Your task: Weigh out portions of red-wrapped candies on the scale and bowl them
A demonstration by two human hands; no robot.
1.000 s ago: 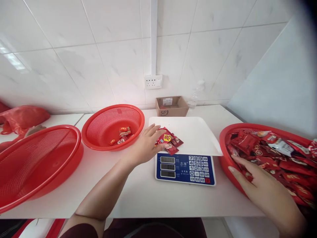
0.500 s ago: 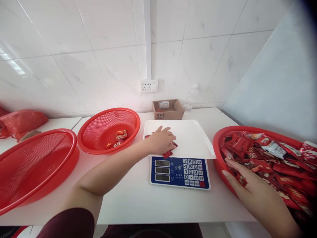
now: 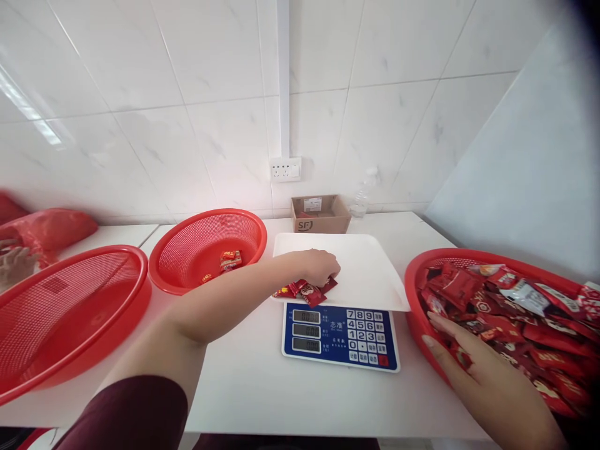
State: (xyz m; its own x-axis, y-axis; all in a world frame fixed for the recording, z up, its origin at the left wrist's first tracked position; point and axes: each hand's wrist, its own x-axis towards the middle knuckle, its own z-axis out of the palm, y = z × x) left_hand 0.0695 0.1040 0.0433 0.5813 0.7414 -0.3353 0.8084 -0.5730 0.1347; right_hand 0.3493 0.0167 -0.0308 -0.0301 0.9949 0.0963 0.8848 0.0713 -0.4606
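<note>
My left hand [image 3: 319, 267] is over the white weighing tray [image 3: 363, 269] of an electronic scale [image 3: 341, 337]. Its fingers are curled down and closed on red snack packets [image 3: 309, 292], part of which the hand hides. More of these packets lie on the tray beneath my wrist. At the right, my right hand [image 3: 482, 369] rests at the near-left rim of a red basket [image 3: 417, 275] heaped with red wrapped packets [image 3: 497, 312]. Its fingers are stretched out and the thumb is apart from them; the fingertips touch the rim and nearby packets.
A red mesh basket [image 3: 164, 262] left of the scale contains several small packets [image 3: 229, 259]. Farther left are another red basket [image 3: 94, 337], a red bag [image 3: 60, 225] and another person's hand [image 3: 16, 265]. A cardboard box [image 3: 321, 219] and clear bottle [image 3: 362, 197] stand by the wall.
My left hand has gone from spread fingers to curled ones over the packets on the tray. Another person's hand shows more clearly at the far left. My right hand has hardly moved.
</note>
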